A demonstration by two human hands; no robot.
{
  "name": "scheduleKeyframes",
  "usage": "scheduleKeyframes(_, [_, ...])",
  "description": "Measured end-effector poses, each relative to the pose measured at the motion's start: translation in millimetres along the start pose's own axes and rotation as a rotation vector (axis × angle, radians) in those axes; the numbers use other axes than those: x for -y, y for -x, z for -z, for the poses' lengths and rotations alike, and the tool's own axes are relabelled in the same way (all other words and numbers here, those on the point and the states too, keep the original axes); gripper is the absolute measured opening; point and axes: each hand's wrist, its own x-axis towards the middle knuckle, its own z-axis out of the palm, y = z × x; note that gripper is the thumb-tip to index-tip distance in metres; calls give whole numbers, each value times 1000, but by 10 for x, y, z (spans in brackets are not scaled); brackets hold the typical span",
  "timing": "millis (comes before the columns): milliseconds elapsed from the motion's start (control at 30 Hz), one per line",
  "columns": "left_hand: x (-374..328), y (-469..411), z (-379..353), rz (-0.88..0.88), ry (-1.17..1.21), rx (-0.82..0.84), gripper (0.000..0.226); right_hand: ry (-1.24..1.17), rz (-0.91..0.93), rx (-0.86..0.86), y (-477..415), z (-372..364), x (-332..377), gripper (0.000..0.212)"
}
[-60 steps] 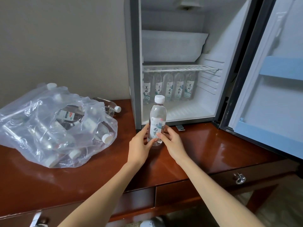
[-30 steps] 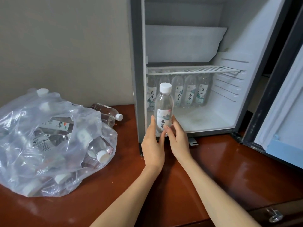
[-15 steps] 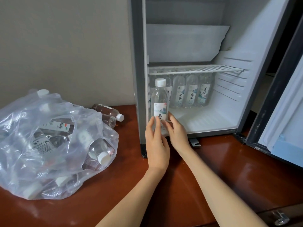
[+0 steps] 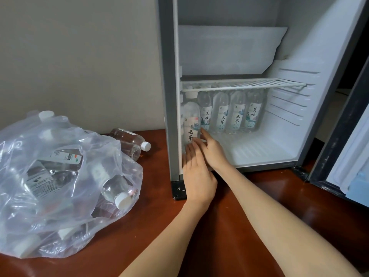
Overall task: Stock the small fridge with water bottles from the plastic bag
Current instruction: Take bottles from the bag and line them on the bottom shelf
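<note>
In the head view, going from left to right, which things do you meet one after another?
plastic bag → loose bottle on the desk → bottle held by both hands → row of bottles in the fridge → open fridge door.

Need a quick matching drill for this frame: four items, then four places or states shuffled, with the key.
Items:
1. held bottle
2. plastic bag
3. loose bottle
4. wire shelf

Places or states:
A. lying on the wooden top behind the bag
B. spans the fridge above the bottle row
C. upright at the fridge's front left, left hand and right hand on it
D. crumpled on the wooden top, bottles inside

Pairs: 1-C, 2-D, 3-A, 4-B
</note>
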Motion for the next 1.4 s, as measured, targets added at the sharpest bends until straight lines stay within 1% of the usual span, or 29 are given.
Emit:
scheduleKeyframes(133, [-4, -84, -44, 4, -43, -17, 76, -3, -19, 16, -90, -8, -62, 48])
scheduleKeyframes(400, [-25, -142, -65, 34, -77, -42, 70, -77, 6, 50, -167, -21, -103, 47])
scheduleKeyframes(500, [-36, -136, -48, 52, -69, -16, 74, -93, -13, 53, -196, -22, -116, 48])
scheduleKeyframes(633, [-50, -132, -43, 46, -126, 17, 81, -87, -50, 51, -240, -19, -131, 51])
scheduleKeyframes(767, [-61, -135, -51, 43, -165, 40, 80, -116, -68, 40, -244, -6, -142, 54])
scheduleKeyframes(833, [-50, -134, -48, 40, -173, 39, 80, -166, -69, 59, -212, -2, -117, 53])
scheduleKeyframes(900, [-29, -120, -32, 34, -165, 31, 78, -165, -86, 55, -153, 4, -84, 51])
scheduleKeyframes(967, [-8, -90, -12, 18, -128, 33, 76, -97, -119, -9, -50, 31, -53, 47])
scheduleKeyframes(1033, [6, -40, 15, -7, -98, 59, 73, 44, -94, -63, 147, 61, -17, 38])
scheduleKeyframes(1133, [4, 92, 107, -41, -55, 112, 67, 379, 91, -113, 548, 94, -14, 30])
scheduleKeyframes(1167, [4, 154, 162, -49, -42, 128, 65, 417, 143, -130, 677, 106, -23, 28])
scheduleKeyframes(1200, [12, 226, 225, -57, -30, 145, 65, 390, 158, -155, 794, 124, -25, 27])
scheduleKeyframes(1233, [29, 306, 293, -61, -17, 160, 65, 309, 132, -194, 911, 145, -4, 25])
scheduleKeyframes(1300, [67, 470, 461, -40, 4, 167, 59, 132, 1, -274, 1122, 168, 75, 23])
scheduleKeyframes(1333, [88, 550, 553, -26, 0, 164, 54, 91, -56, -289, 1219, 167, 125, 22])
scheduleKeyframes(1400, [140, 710, 756, -22, -42, 169, 46, 104, -81, -255, 1410, 142, 225, 20])
